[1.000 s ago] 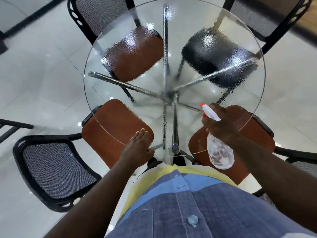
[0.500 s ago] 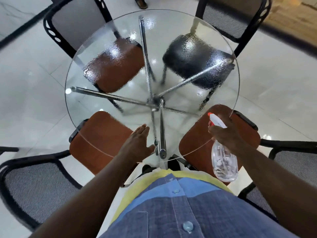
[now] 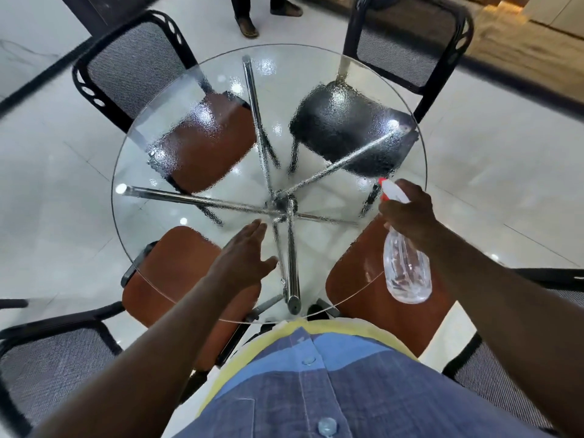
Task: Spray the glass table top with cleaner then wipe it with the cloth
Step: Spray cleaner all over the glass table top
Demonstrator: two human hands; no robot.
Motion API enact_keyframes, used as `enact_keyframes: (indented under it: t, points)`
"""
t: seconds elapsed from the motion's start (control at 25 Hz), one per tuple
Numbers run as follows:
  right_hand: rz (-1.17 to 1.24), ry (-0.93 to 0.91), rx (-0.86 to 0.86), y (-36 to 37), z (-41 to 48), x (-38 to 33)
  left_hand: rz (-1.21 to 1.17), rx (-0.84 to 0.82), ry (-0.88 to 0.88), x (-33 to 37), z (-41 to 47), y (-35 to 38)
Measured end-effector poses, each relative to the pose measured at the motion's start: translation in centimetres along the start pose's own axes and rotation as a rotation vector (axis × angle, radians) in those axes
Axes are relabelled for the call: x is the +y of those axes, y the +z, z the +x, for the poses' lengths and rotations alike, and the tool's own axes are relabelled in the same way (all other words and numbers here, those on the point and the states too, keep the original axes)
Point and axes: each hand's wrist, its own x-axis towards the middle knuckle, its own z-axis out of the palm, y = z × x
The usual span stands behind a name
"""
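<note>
- Round clear glass counter top (image 3: 303,77): far half is covered w/ droplets.
- Clear plastic spray bottle w/ white-and-red trigger head (image 3: 406,273): held over counter's right edge, nozzle pointed inward.
- Right hand (image 3: 407,213): fingers curled round bottle neck.
- Left hand (image 3: 243,257): fingers straight, nothing held; spread flat at near glass, contact can't be told.
- Chrome legs (image 3: 290,267) & brown chair seat (image 3: 205,143) are seen beneath.

Light was bright, even, white. Round glare spots sat on glass table top (image 3: 316,77) at 9, 11 and 2 o'clock. Droplet film on far half blurred seats beneath. Glossy floor (image 3: 57,159) gave soft sheen and only faint shadows. Warm yellowish glow was at 1 o'clock corner. Wide-angle lens bowed chair frames and floor lines toward edges. Left hand (image 3: 243,257) looked slightly soft. Spray bottle (image 3: 407,273) at 4 o'clock caught small highlights.
</note>
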Motion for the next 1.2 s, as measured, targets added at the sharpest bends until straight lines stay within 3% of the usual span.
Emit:
enact_keyframes:
  t: [0.44, 0.8, 0.92, 1.08, 1.2]
  points:
    - [-0.076, -0.104, -0.242, 9.5, 4.4, -6.8, -0.08, 0.087, -0.151, -2.9, -2.2, -1.6]
    - [-0.136, -0.281, -0.438, 19.1, -1.5, -10.8, -0.177, 0.104, -0.349, -7.9, -8.7, -0.2]
    - [-0.128, -0.282, -0.513, 21.0, -3.8, -10.5, -0.206, 0.121, -0.394, -9.6, -10.9, 0.5]
    - [-0.266, -0.418, -0.646, 23.5, -8.0, -9.3, -0.238, 0.155, -0.415, -11.9, -14.0, 1.9]
    - [-0.326, -0.499, -0.651, 25.0, -11.1, -7.6, -0.278, 0.131, -0.416, -13.8, -15.9, 3.4]
